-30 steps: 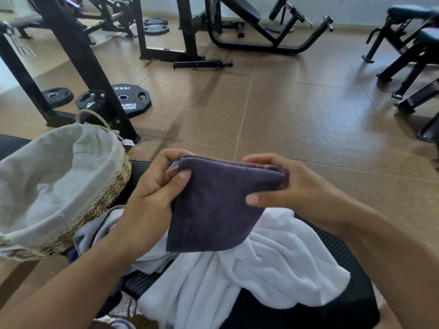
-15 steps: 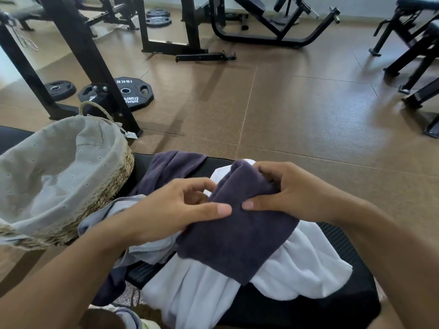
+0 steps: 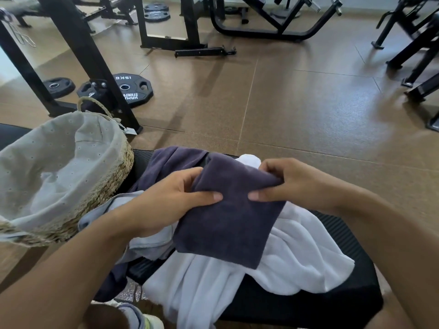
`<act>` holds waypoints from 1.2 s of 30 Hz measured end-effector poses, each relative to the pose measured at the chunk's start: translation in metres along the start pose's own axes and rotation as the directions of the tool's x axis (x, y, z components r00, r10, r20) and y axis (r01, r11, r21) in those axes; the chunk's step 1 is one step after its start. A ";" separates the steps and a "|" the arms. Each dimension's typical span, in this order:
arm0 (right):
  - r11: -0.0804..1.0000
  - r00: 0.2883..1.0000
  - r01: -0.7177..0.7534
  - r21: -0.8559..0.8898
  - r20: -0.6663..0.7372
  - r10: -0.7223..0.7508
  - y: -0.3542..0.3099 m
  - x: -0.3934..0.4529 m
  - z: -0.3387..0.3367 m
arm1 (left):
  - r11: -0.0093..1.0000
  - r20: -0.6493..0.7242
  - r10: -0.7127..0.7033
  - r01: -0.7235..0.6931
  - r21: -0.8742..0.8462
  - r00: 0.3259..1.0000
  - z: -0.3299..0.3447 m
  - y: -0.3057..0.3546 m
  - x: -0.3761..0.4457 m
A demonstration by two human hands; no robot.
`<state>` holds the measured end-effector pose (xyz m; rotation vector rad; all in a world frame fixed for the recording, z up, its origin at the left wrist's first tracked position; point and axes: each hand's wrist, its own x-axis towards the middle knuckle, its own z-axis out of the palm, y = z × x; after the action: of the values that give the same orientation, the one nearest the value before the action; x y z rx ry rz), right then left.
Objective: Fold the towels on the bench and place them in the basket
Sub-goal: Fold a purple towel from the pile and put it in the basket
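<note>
At the bench's [image 3: 351, 302] left end sits your basket [image 3: 114, 176]. Your left hand [image 3: 171, 200] pinches the folded dark towel [image 3: 232, 217] by its left edge; your right hand [image 3: 292, 184] pinches its top right corner, above the white towel [image 3: 297, 252].

Location: a gym. Black steel rack frames [image 3: 78, 55] and bench machines [image 3: 273, 24] occupy the upper frame; weight plates [image 3: 129, 90], one marked 15KG, lie on the brown rubber floor [image 3: 297, 110] at upper left.
</note>
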<state>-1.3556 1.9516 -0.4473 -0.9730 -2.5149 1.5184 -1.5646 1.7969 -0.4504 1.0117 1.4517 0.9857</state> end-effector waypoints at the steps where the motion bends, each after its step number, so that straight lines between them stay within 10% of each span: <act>1: 0.991 0.999 0.002 0.134 -0.034 0.003 -0.003 0.000 0.000 | 0.998 -0.013 -0.013 0.012 -0.060 1.000 0.000 0.001 0.001; 9: 0.638 0.994 -0.111 0.762 0.090 0.065 -0.009 0.004 0.008 | 0.899 -0.095 -0.106 0.055 -0.435 0.990 0.002 0.009 0.002; 14: 0.605 0.955 -0.282 0.744 0.276 0.106 -0.008 0.007 0.020 | 0.870 -0.095 -0.162 0.097 -0.484 0.982 -0.003 0.013 0.000; 29: 0.443 0.965 -0.210 0.871 0.113 0.235 -0.006 0.015 0.020 | 0.768 -0.135 -0.273 0.131 -0.627 0.953 -0.017 -0.002 0.014; 32: 0.630 0.951 -0.156 0.761 -0.057 0.304 -0.001 0.020 0.022 | 0.758 -0.171 -0.288 0.115 -0.641 0.942 -0.019 -0.006 0.018; 36: 1.000 0.844 0.029 0.003 -0.535 -0.023 0.000 0.011 0.032 | 0.742 -0.244 -0.325 0.087 -0.664 0.914 -0.014 -0.011 0.022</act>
<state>-1.3760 1.9325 -0.4670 -1.1598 -2.1032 1.0511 -1.5813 1.8135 -0.4655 0.1587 1.3067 1.4089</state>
